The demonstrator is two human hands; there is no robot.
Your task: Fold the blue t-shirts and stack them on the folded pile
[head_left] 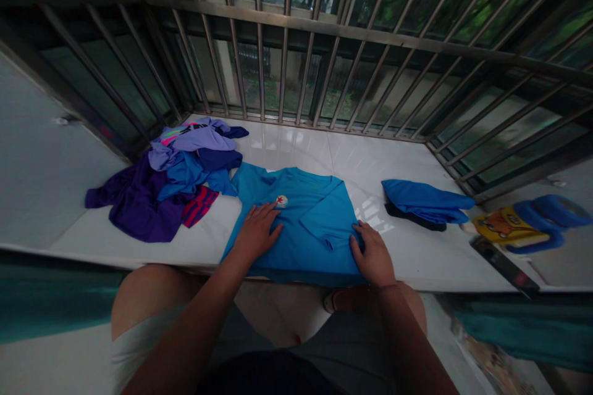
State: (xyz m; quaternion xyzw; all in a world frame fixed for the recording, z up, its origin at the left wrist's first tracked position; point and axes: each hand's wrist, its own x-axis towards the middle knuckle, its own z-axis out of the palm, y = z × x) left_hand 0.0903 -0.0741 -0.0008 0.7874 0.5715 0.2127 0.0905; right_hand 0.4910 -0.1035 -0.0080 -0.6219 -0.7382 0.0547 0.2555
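Bright blue short-sleeved shirt with a small round badge lies spread on the white glossy tiled counter, centre of view, its lower hem hanging a little over the near edge. Left hand rests flat on the shirt's left half, fingers spread and pointing toward the badge, palm down, grip open and pressing cloth, nothing pinched. Right hand sits at the shirt's right edge, fingers loosely curled on the fabric; looks like it bears on a fold there (thumb side hidden, so I cannot tell whether it pinches the cloth or just presses). Left of the shirt, touching its shoulder area, a loose heap of crumpled clothes in purple, lilac and blue with a red-striped piece. Right of the shirt, apart from it, a folded blue garment stacked on a dark one. Further right, off the counter's corner, a yellow and blue toy-like object, details blurred. Metal window bars run behind the counter, greenery outside. The person's bare knees show below the counter edge, a sandal on the floor between them.
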